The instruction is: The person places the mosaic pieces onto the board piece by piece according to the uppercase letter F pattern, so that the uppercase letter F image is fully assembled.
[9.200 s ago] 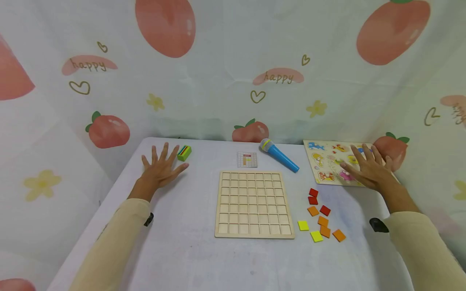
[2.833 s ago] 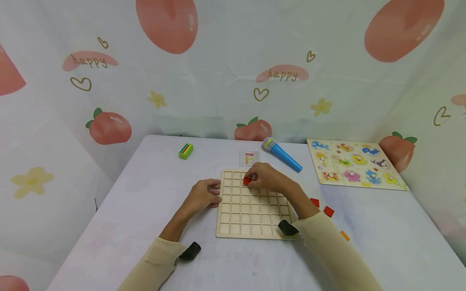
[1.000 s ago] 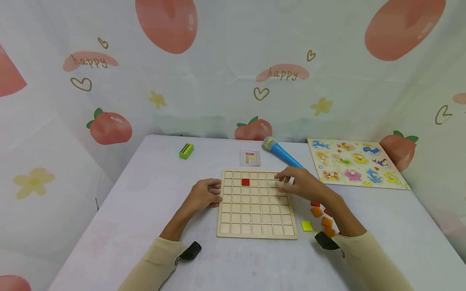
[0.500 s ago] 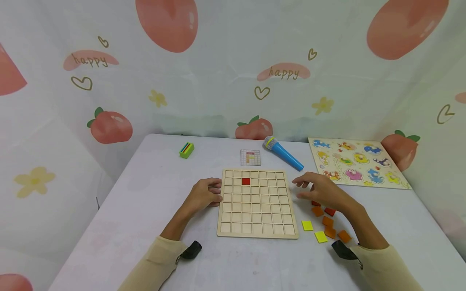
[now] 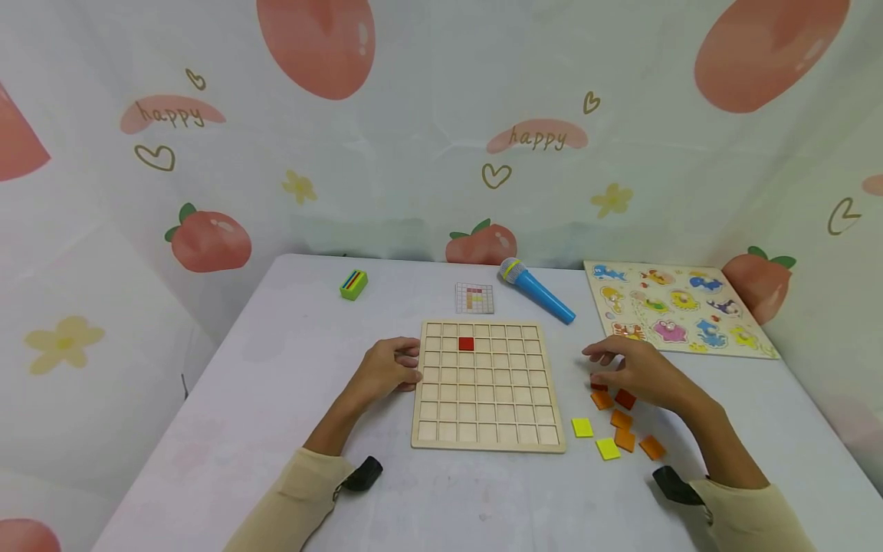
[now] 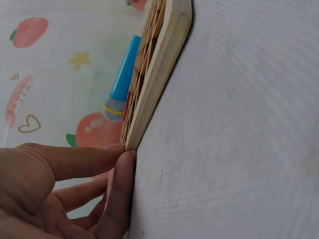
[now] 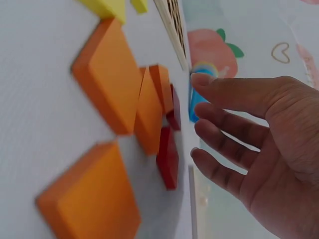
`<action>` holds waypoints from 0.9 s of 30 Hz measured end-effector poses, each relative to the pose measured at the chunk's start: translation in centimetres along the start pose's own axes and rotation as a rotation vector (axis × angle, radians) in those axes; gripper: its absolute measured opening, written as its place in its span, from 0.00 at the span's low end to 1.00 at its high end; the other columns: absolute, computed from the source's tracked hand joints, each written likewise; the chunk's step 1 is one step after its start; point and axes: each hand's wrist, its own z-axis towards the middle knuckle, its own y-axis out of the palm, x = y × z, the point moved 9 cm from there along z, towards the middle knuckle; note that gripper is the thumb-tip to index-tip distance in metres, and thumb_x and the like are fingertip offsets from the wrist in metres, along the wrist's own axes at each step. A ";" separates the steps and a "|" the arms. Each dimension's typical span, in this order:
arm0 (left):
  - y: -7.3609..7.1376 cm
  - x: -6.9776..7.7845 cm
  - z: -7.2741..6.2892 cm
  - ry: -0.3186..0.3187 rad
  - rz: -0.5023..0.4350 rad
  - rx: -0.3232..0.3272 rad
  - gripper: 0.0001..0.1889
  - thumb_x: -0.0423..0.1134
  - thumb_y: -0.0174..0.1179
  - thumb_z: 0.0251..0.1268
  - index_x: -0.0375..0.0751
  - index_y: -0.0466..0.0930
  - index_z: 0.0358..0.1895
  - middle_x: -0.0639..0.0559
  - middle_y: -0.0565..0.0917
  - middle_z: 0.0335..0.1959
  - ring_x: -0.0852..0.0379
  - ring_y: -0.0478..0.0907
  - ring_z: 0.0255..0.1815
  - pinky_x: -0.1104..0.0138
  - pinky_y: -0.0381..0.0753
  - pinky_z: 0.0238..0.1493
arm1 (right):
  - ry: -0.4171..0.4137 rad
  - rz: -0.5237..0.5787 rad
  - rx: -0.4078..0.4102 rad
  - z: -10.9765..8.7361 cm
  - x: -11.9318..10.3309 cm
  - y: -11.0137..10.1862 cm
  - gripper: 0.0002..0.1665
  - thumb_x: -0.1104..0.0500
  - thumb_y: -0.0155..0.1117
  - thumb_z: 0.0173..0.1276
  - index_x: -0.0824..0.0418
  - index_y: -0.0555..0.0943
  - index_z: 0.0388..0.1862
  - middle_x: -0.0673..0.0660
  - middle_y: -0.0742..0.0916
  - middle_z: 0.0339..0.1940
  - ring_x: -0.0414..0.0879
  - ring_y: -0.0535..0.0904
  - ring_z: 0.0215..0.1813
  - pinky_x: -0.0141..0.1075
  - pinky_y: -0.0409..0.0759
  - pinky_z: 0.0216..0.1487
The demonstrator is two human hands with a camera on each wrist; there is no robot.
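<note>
My left hand (image 5: 382, 373) stays at the left side of a wooden grid board (image 5: 486, 395), its thumb and fingertips touching the edge. One red square tile (image 5: 466, 344) sits in a cell of the board's second row from the back. To the right of the board, my right hand (image 5: 645, 374) hovers over loose tiles, fingers spread and loosely bent, holding nothing. Below it lie red tiles (image 5: 625, 399), several orange tiles (image 5: 622, 419) and two yellow tiles (image 5: 582, 428). In the right wrist view, a gap separates the fingertips (image 7: 202, 79) from the nearby red tile (image 7: 168, 158).
Behind the board lies a small card (image 5: 474, 299) printed with a coloured grid pattern. A blue toy microphone (image 5: 541, 295) is beside it. An animal puzzle board (image 5: 679, 310) occupies the back right, and a green striped block (image 5: 354, 285) the back left.
The red tile my right hand held over the board now sits in its cell. That hand has let go and moved right, over the loose tiles. My left hand has stayed at the board's edge recently.
</note>
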 end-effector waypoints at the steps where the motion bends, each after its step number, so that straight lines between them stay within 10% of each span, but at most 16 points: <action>1: 0.0 0.0 0.0 0.002 0.000 0.000 0.32 0.20 0.70 0.58 0.32 0.78 0.69 0.41 0.84 0.60 0.50 0.84 0.55 0.63 0.93 0.40 | 0.008 -0.002 0.002 -0.1 0.2 -0.1 0.23 0.58 0.77 0.69 0.60 0.86 0.61 0.53 0.89 0.49 0.47 0.80 0.47 0.31 0.84 0.40; 27: 0.0 -0.1 0.1 0.007 -0.003 0.001 0.32 0.20 0.70 0.58 0.32 0.78 0.69 0.41 0.84 0.59 0.49 0.84 0.55 0.63 0.94 0.40 | 0.038 -0.008 -0.041 -1.1 2.0 0.3 0.23 0.58 0.78 0.66 0.62 0.87 0.59 0.53 0.89 0.48 0.48 0.81 0.49 0.28 0.85 0.42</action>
